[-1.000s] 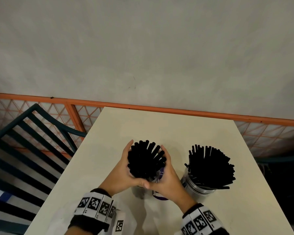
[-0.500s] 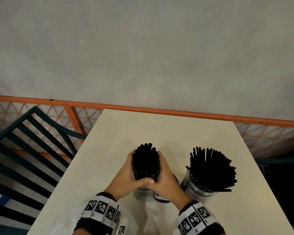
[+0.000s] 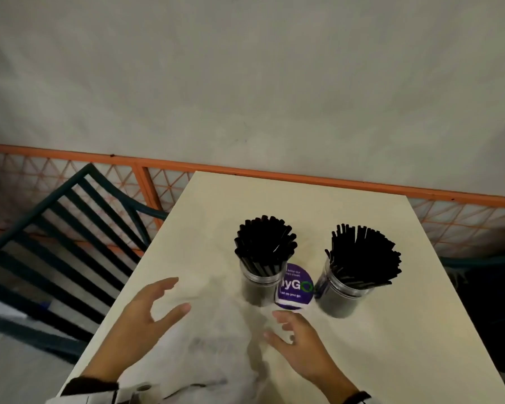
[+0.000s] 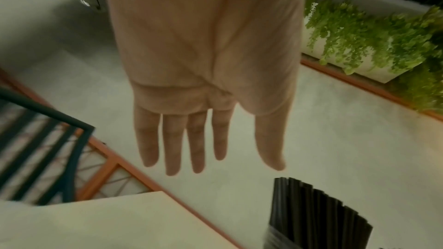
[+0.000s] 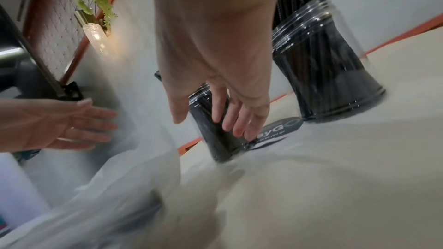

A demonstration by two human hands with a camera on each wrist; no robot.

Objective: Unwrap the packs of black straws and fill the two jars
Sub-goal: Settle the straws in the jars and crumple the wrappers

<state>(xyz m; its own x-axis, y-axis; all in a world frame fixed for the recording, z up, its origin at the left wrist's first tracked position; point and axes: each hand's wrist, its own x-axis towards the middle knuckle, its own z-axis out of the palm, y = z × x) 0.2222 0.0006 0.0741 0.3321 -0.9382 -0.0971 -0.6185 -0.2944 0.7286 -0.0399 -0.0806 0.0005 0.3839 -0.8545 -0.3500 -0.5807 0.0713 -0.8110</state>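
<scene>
Nearest the camera there's crumpled clear plastic wrapping [image 3: 216, 354] lying on the cream tabletop [image 3: 405, 345], looking empty as far as I can tell, though it's blurry. Hovering over it are both hands. The left hand [image 3: 146, 313] is spread wide, fingers straight, holding nothing; the wrist view shows the bare palm with nothing in it. The right hand [image 3: 298, 342] is also loose and empty, fingers relaxed and pointing toward the jars without touching them.

A bit further out, the left clear plastic jar [image 3: 260, 282] stands upright, stuffed with black straws [image 3: 264, 243] that fan out above the rim. Tucked between the two jars, flat on the table, is a round purple sticker-like label [image 3: 295, 287]. Just beside that is the right clear plastic jar [image 3: 344, 293], also upright and packed, its black straws [image 3: 362, 255] splaying a little messier, a few leaning out sideways.

Beyond the table: an orange-framed mesh railing [image 3: 274, 173], a dark green slatted chair [image 3: 64, 228] on the left, and a plain grey wall.

My read: both jars look full, so this is basically the finish. If I were doing it, I'd just tidy up, nudging the leaning straws on the right jar back in gently so nothing tips, and gathering the wrapper away from the jar bases so it doesn't drag one over.
</scene>
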